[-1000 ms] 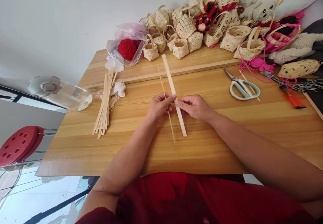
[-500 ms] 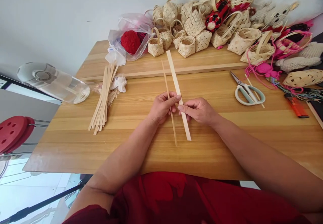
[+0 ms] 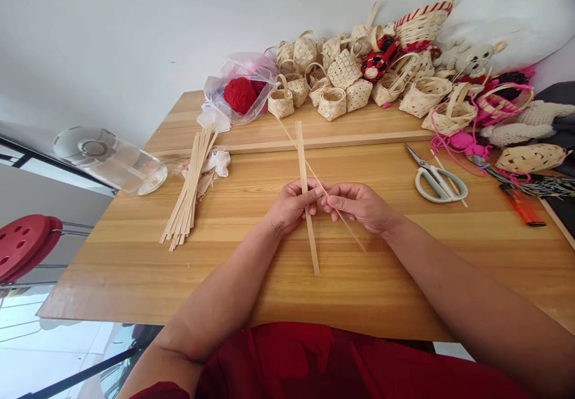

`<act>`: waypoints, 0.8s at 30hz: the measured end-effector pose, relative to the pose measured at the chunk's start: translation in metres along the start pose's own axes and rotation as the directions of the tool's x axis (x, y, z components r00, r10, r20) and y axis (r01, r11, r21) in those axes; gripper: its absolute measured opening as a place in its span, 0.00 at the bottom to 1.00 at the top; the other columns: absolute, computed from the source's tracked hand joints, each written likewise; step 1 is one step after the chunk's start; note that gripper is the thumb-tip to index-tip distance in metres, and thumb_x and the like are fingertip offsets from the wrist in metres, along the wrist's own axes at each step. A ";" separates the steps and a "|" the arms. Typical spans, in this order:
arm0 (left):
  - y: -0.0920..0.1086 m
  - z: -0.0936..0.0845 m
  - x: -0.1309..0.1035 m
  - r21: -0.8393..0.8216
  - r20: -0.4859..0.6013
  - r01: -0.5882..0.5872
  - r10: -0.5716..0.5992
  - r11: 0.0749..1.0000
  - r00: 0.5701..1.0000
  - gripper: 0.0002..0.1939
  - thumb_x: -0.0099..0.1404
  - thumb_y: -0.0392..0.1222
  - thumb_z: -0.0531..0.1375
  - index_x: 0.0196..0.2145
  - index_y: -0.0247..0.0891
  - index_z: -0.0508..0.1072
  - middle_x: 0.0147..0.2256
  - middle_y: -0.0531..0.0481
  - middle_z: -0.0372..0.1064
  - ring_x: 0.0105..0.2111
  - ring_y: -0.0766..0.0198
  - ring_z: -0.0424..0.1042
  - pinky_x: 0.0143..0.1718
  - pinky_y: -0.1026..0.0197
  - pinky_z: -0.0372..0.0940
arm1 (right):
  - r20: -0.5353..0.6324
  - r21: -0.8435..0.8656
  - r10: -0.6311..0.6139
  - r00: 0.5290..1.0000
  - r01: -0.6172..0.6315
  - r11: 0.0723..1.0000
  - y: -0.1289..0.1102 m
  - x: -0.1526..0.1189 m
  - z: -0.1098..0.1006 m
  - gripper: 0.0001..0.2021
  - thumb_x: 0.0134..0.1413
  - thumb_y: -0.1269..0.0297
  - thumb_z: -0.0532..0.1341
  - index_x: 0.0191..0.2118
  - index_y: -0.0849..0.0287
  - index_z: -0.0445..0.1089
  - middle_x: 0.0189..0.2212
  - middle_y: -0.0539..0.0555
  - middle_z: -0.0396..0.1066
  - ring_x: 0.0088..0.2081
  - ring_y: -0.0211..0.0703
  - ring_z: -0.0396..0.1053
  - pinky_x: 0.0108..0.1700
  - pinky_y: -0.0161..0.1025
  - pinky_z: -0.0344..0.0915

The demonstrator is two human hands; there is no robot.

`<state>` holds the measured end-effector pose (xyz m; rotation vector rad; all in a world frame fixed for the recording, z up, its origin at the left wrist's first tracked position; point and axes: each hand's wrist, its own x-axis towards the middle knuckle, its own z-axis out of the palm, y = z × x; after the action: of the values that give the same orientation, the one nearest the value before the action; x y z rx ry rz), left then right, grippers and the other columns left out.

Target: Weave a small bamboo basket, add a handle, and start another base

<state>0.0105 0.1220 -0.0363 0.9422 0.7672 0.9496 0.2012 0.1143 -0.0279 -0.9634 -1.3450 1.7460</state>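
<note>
Over the middle of the table, my left hand [image 3: 294,207] pinches a flat pale wood strip [image 3: 312,246], its broad face showing and its length pointing away from me. My right hand [image 3: 359,205] pinches a second strip [image 3: 353,233], seen nearly edge-on as a thin line. This one runs slantwise from far left to near right and crosses the first strip beyond my fingers. The fingertips of both hands meet or almost meet around the two strips. Whether the strips touch where they cross, I cannot tell.
A bundle of strips [image 3: 188,195] lies left, near a clear bottle [image 3: 130,162]. Scissors [image 3: 438,177] and an orange lighter [image 3: 523,204] lie right. Several small woven baskets [image 3: 332,104] and bagged red yarn [image 3: 240,95] stand behind a wooden ledge [image 3: 350,141].
Both strips have turned in my fingers: the left one now shows its broad face, the right one its edge. They were side by side and now cross. The view has shifted slightly.
</note>
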 end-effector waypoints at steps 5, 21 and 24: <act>-0.003 0.000 0.002 0.004 -0.038 -0.019 0.019 1.000 0.999 0.25 0.52 0.58 0.75 0.36 0.34 0.80 0.22 0.55 0.69 0.17 0.76 0.60 0.16 0.69 0.46 | -0.099 -0.060 -0.014 0.995 0.008 0.998 0.002 0.000 0.003 0.20 0.46 0.48 0.76 0.26 0.59 0.72 0.22 0.48 0.72 0.21 0.34 0.68 0.23 0.33 0.63; 0.001 0.005 0.004 0.059 -0.151 0.024 -0.014 0.998 0.988 0.21 0.48 0.54 0.77 0.28 0.34 0.77 0.18 0.55 0.68 0.15 0.76 0.60 0.15 0.68 0.46 | -0.154 -0.141 0.018 0.988 -0.040 0.989 0.000 -0.001 0.009 0.25 0.44 0.39 0.74 0.26 0.59 0.72 0.19 0.50 0.71 0.19 0.38 0.72 0.15 0.30 0.60; 0.001 0.003 0.005 0.047 -0.152 0.010 -0.002 0.999 0.988 0.21 0.48 0.53 0.77 0.28 0.34 0.78 0.23 0.53 0.72 0.15 0.77 0.61 0.14 0.69 0.45 | -0.169 -0.120 0.022 0.985 -0.043 0.992 0.000 0.000 0.008 0.25 0.44 0.40 0.75 0.26 0.59 0.72 0.21 0.51 0.72 0.20 0.39 0.73 0.15 0.30 0.61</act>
<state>0.0151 0.1255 -0.0349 0.9154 0.9248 1.0103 0.1944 0.1108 -0.0263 -1.1796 -1.3463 1.5820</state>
